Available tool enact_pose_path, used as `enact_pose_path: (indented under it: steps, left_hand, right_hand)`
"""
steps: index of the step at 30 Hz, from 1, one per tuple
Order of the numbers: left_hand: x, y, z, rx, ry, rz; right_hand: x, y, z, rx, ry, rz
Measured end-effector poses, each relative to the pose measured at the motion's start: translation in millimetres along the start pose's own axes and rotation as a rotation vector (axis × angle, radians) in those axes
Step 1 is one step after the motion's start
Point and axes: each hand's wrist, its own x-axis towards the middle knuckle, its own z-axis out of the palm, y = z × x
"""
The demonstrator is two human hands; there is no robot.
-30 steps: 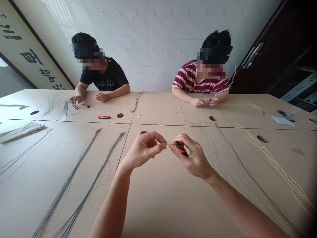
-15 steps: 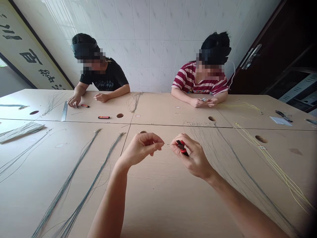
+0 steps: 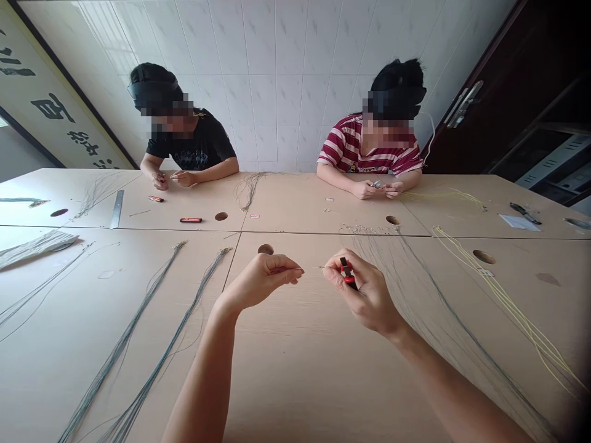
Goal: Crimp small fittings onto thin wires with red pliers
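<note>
Above the middle of the table, my left hand (image 3: 272, 277) is closed in a pinch. What its fingertips hold, if anything, is too small to make out. Across a small gap, my right hand (image 3: 364, 292) is closed around a small red-and-black tool (image 3: 348, 275) whose exact kind does not show. A very thin wire end (image 3: 321, 266) pokes out from the right thumb and index finger toward the left hand. Left of my arm lie two long bundles of grey-green wires (image 3: 152, 363). Loose thin wires (image 3: 443, 295) spread to the right.
Two people sit across the table (image 3: 295, 381), their hands on small things. Yellow wires (image 3: 508, 295) lie far right, and a ruler (image 3: 117, 209) far left. A red-and-black stick-shaped item (image 3: 191, 219) and a round hole (image 3: 265, 248) are beyond my hands.
My hands have drawn slightly apart, widening the gap between the fingertips. The red-and-black tool has shifted a little right. The person at the left has brought both hands together.
</note>
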Motion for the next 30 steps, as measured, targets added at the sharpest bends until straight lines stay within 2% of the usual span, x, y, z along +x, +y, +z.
enact_pose_path:
  steps: [4,7,12,14,17,20,23,26,30]
  left_hand:
    - [2.5,-8.8,0.9,0.078,0.067,0.073]
    - [3.4,-13.3,1.2,0.096,0.069,0.080]
    - [7.3,-11.6,6.7,-0.042,0.100,0.028]
    - [10.6,-8.0,11.4,-0.198,0.159,0.008]
    - [14.9,-0.3,18.0,-0.611,0.214,0.023]
    - [15.5,8.0,21.6,-0.992,0.146,-0.015]
    - [13.4,14.4,24.5,-1.216,0.087,-0.075]
    - [13.2,15.9,28.8,-1.201,0.136,-0.068]
    - [18.1,7.5,31.6,-0.921,0.330,0.002]
  right_hand:
    - [-1.4,3.0,-0.3,-0.002,0.013,0.021]
    - [-2.2,6.3,-1.2,-0.002,0.028,0.032]
    - [-3.6,7.0,-1.5,-0.002,0.032,0.037]
    - [-4.4,6.2,0.2,0.007,0.018,0.033]
    - [-5.5,6.6,4.2,0.030,0.002,0.008]
    - [-6.7,9.3,7.8,0.036,-0.006,-0.032]
    - [-7.9,11.6,10.0,0.036,-0.014,-0.043]
    - [-8.6,12.0,10.8,0.031,-0.014,-0.058]
    - [-8.7,10.1,8.2,0.020,-0.006,-0.064]
